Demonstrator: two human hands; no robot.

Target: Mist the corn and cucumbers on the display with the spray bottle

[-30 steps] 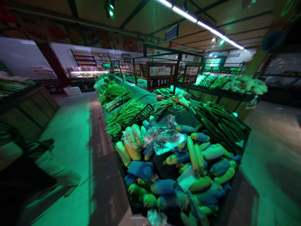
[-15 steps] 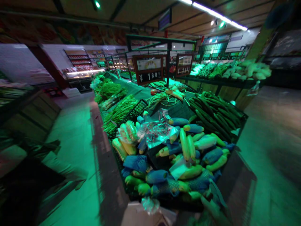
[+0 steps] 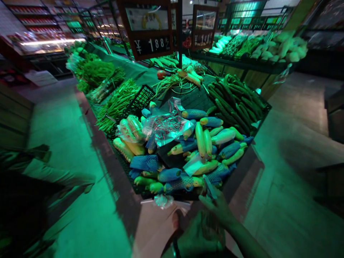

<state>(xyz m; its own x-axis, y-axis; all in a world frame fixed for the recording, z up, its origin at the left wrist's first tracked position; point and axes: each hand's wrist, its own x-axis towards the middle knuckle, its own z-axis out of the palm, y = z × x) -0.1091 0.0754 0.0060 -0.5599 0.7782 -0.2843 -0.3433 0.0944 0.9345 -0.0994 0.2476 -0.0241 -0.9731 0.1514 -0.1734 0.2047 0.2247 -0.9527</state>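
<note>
My right hand (image 3: 219, 206) reaches in from the lower right, its fingers closed round a flat, narrow grey-blue thing (image 3: 211, 187) whose kind I cannot make out. The thing points up toward the near edge of the vegetable stand. Just below, my left hand (image 3: 199, 234), with a dark band (image 3: 176, 247) at the wrist, is blurred, and its fingers are partly hidden. Past my hands lie pale green squash (image 3: 205, 167), several in blue mesh sleeves (image 3: 145, 163). A crumpled clear plastic bag (image 3: 168, 125) rests among them.
Dark green cucumbers (image 3: 236, 104) fill the stand's right corner. Leafy bundles (image 3: 118, 104) and a black crate (image 3: 141, 98) lie left. Price signs (image 3: 150, 30) hang above. A person's pale-trousered leg (image 3: 59, 175) is at left. Crumpled plastic (image 3: 163, 201) hangs at the front edge.
The view has tipped down, so the stand sits higher in the picture. My right hand shows more clearly, farther left, and my left hand has come into view below it.
</note>
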